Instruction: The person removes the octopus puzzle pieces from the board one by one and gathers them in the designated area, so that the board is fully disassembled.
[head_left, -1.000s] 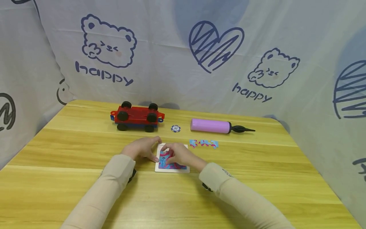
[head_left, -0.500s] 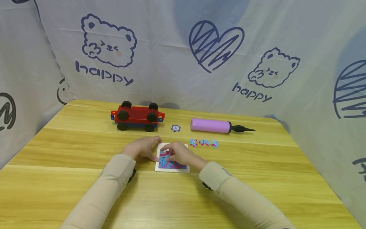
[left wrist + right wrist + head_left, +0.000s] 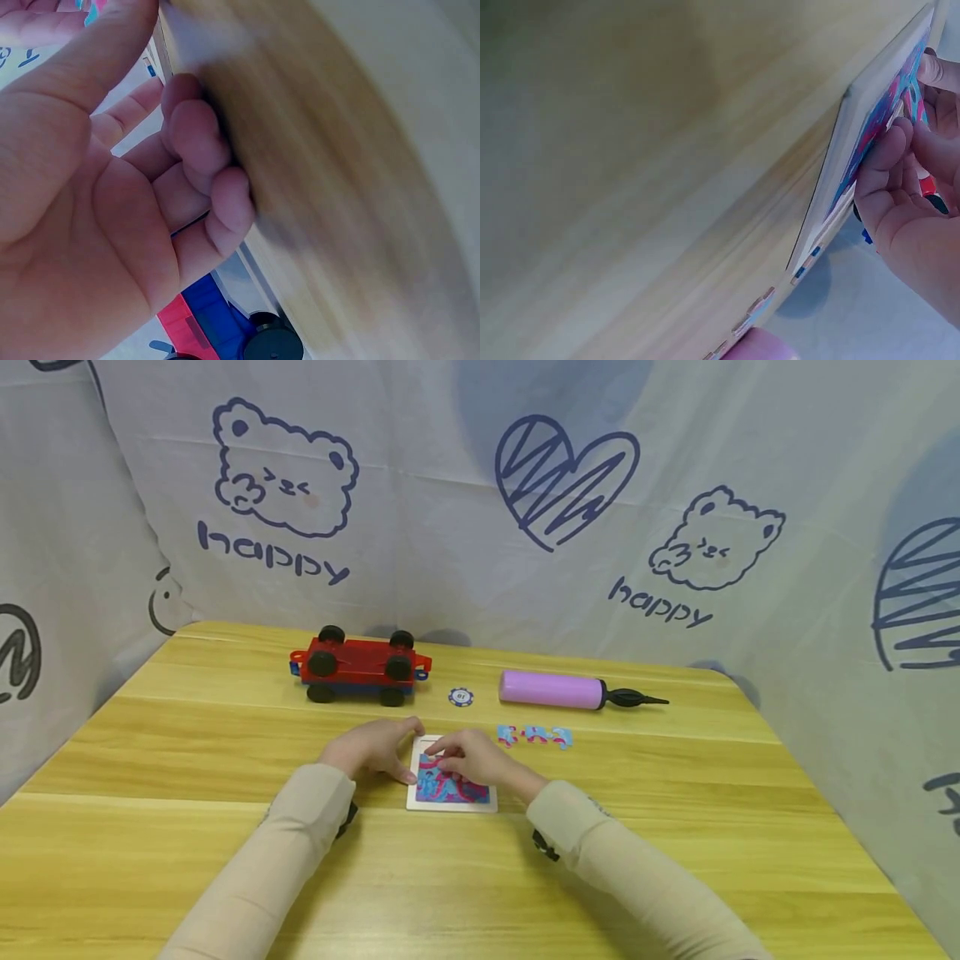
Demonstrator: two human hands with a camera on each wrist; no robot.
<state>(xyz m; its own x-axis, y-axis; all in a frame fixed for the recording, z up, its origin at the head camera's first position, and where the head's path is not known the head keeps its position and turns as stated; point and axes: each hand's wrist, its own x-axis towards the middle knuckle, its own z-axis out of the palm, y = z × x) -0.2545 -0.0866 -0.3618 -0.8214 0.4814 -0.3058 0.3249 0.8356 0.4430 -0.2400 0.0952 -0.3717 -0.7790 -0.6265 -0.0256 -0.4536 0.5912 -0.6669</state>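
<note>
Puzzle in the middle of the table, with toys behind

On the glossy, wood-grained table [image 3: 465, 893], a red and blue plastic toy wagon [image 3: 356, 662] lies wheels-up towards the far left corner. Beside it are a flat blue-white round chip [image 3: 461, 697] and a purple cylindrical pump [image 3: 551, 689] with black nozzle, along the far edge. Three loose jigsaw pieces [image 3: 536, 735] lie beyond the upper right corner of the square white puzzle frame [image 3: 450, 807]. The right hand [image 3: 480, 760] partly hides the glossy pink-blue puzzle [image 3: 450, 789] inside, thumb and forefinger pinching a pink-blue piece [image 3: 916, 103]. The left hand [image 3: 372, 747], thumb and forefinger spread, touches the frame's left edge.
</note>
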